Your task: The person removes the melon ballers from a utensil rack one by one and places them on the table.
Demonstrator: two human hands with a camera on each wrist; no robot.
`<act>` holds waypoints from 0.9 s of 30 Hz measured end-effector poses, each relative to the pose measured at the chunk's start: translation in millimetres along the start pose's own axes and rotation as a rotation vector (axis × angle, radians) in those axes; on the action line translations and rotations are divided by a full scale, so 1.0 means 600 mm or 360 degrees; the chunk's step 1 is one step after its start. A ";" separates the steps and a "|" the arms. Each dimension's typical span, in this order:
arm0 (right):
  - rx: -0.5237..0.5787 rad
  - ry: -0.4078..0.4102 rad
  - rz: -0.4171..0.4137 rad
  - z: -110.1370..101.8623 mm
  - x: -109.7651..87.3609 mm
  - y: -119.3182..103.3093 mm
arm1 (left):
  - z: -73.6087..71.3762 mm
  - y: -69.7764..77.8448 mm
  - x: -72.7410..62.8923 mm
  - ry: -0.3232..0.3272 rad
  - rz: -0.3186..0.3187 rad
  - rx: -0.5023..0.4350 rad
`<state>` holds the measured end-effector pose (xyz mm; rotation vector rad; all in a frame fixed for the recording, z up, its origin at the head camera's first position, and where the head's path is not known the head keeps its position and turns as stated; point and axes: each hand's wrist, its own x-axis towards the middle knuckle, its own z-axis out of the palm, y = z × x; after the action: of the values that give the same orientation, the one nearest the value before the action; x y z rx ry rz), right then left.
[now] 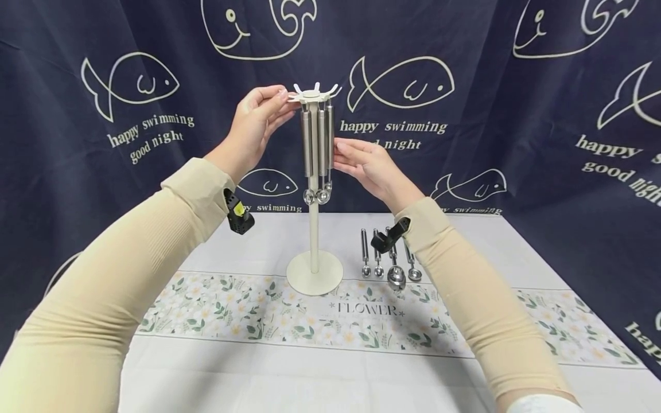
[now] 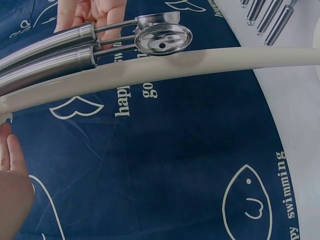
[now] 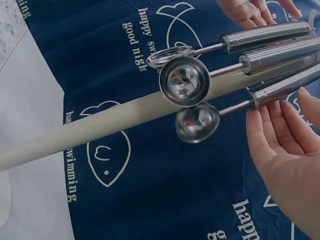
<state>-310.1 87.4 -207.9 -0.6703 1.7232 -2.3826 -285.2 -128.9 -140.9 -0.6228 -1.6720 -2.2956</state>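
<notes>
A cream utensil rack (image 1: 314,229) stands upright on a round base, with a ring of white hooks on top. Three steel scoops (image 3: 185,82) with thick handles hang from it, bowls downward. At the top left, my left hand (image 1: 256,117) pinches one of the hooks between thumb and fingers; the contact itself is partly hidden. To the right, my right hand (image 1: 369,163) touches a hanging scoop's handle (image 3: 285,87) with nearly straight fingers. In the right wrist view, its fingertips lie along that handle's lower side, the thumb close by.
Several more steel scoops (image 1: 396,277) lie in a row on the white table, right of the rack base. A floral runner (image 1: 217,304) crosses the table. Behind hangs a dark blue curtain (image 1: 485,115) with fish drawings.
</notes>
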 end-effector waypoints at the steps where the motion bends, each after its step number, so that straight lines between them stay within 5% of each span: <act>1: -0.0021 -0.0017 -0.0009 0.001 0.000 0.000 | 0.000 0.000 0.000 -0.0002 0.0003 0.0002; 27: -0.0152 -0.0082 -0.0155 0.007 -0.012 -0.016 | 0.002 0.000 0.000 0.0013 0.0005 -0.0005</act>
<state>-300.5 89.2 -199.9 -0.8407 1.8330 -2.3344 -285.1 -127.7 -140.5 -0.6158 -1.6624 -2.2961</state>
